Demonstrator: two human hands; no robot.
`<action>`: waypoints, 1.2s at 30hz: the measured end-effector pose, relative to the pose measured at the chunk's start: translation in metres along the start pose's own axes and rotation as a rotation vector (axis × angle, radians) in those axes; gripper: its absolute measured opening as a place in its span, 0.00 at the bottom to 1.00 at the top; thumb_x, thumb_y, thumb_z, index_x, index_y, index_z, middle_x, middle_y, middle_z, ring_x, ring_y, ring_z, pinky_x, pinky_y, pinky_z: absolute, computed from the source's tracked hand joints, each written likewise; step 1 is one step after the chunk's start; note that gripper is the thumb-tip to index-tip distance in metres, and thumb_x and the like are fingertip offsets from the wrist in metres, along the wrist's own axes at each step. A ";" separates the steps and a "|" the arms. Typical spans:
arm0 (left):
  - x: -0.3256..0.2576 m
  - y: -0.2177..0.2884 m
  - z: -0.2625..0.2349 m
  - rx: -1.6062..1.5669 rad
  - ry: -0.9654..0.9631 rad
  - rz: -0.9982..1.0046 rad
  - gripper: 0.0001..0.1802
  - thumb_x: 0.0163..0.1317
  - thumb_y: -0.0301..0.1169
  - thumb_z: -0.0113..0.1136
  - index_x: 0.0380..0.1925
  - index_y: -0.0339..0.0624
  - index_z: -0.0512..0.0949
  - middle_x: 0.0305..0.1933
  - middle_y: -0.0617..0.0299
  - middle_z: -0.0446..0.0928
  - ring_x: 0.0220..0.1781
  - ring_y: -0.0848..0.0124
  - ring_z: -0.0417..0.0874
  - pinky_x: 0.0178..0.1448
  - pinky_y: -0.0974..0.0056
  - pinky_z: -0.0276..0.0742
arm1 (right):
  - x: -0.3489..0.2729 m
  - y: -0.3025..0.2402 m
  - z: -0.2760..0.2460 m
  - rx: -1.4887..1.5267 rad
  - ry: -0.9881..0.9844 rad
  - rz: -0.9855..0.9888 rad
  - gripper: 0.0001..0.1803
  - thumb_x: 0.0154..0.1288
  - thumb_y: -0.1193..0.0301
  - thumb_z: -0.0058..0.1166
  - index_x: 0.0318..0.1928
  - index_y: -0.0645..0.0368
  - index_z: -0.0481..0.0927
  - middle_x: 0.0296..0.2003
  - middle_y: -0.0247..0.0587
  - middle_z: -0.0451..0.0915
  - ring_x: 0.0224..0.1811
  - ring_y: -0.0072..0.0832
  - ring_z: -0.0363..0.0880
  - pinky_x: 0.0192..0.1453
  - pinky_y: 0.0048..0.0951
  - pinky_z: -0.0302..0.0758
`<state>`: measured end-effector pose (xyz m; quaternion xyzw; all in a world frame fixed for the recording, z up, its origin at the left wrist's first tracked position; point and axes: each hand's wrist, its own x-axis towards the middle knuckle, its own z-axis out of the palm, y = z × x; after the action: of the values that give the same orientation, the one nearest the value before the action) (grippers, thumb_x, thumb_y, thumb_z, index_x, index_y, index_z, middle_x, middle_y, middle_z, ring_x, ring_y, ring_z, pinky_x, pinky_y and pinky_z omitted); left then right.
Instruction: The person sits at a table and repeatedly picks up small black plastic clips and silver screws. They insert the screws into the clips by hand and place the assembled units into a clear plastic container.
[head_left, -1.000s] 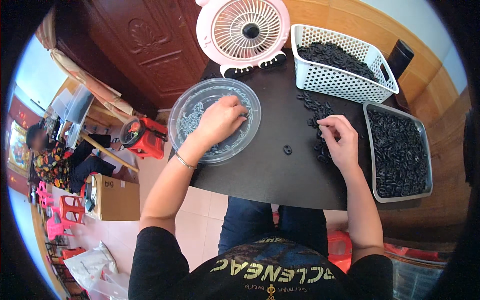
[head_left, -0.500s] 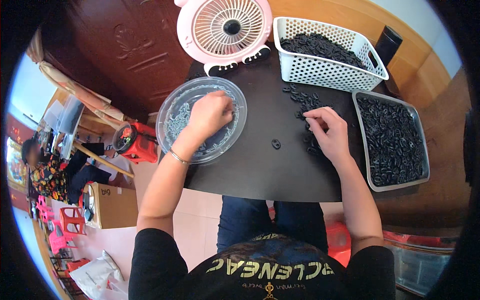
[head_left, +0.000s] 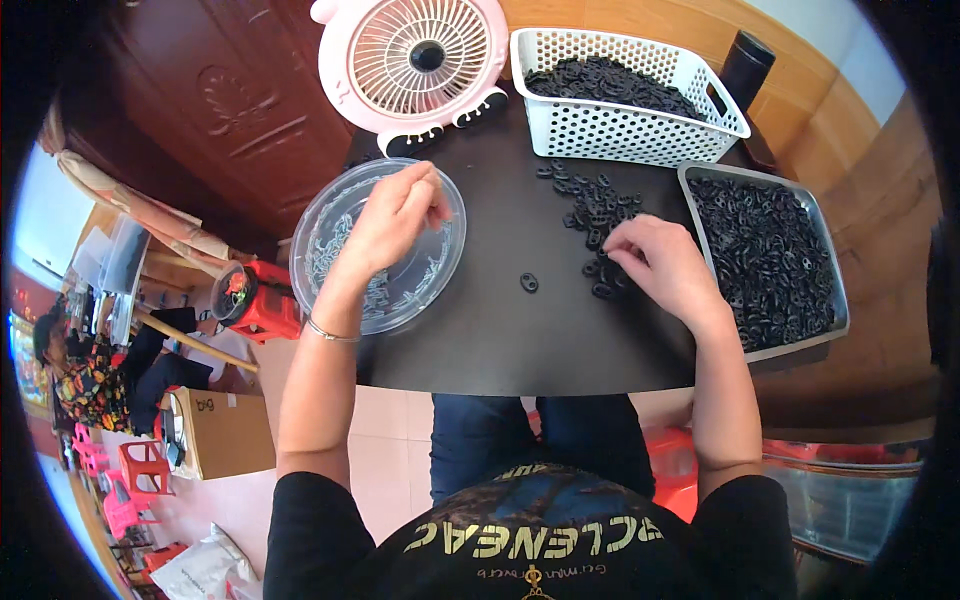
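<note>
Many pale bits [head_left: 330, 255] lie in a clear bowl [head_left: 410, 272] left of centre; over it the left hand [head_left: 395, 215] is loosely curled, fingertips hidden, so any hold cannot be told. Mid-frame sits one black piece [head_left: 529, 282]. Rightward, beside a black pile [head_left: 598, 205], the right hand [head_left: 665, 265] is half-curled, its hold unclear; a light pinch would probably best part single pieces. A filled tray [head_left: 800, 343] stands at right.
</note>
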<state>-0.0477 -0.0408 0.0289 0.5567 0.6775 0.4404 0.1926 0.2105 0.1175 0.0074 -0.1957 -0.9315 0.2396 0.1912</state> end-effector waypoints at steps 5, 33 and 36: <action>0.016 0.019 0.031 -0.290 -0.094 -0.054 0.17 0.67 0.38 0.38 0.22 0.42 0.66 0.21 0.65 0.72 0.23 0.81 0.71 0.25 0.76 0.63 | -0.005 0.004 0.008 0.036 -0.142 -0.006 0.06 0.50 0.74 0.55 0.31 0.58 0.76 0.27 0.42 0.76 0.32 0.39 0.77 0.38 0.35 0.73; 0.010 0.004 0.071 -0.671 -0.059 -0.159 0.06 0.56 0.27 0.59 0.33 0.37 0.78 0.29 0.66 0.78 0.28 0.83 0.73 0.31 0.78 0.68 | 0.038 0.003 0.026 -0.277 -0.153 -0.074 0.07 0.48 0.78 0.55 0.31 0.60 0.78 0.32 0.42 0.74 0.36 0.40 0.76 0.42 0.35 0.73; 0.009 0.005 0.072 -0.670 -0.046 -0.149 0.06 0.56 0.28 0.59 0.32 0.38 0.77 0.28 0.65 0.77 0.27 0.83 0.73 0.29 0.79 0.67 | 0.035 0.005 0.026 -0.182 -0.120 -0.053 0.06 0.49 0.78 0.53 0.32 0.60 0.77 0.33 0.44 0.73 0.37 0.41 0.75 0.42 0.35 0.73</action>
<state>0.0062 -0.0050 -0.0038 0.4212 0.5296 0.6105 0.4117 0.1707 0.1279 -0.0078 -0.1727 -0.9641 0.1601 0.1227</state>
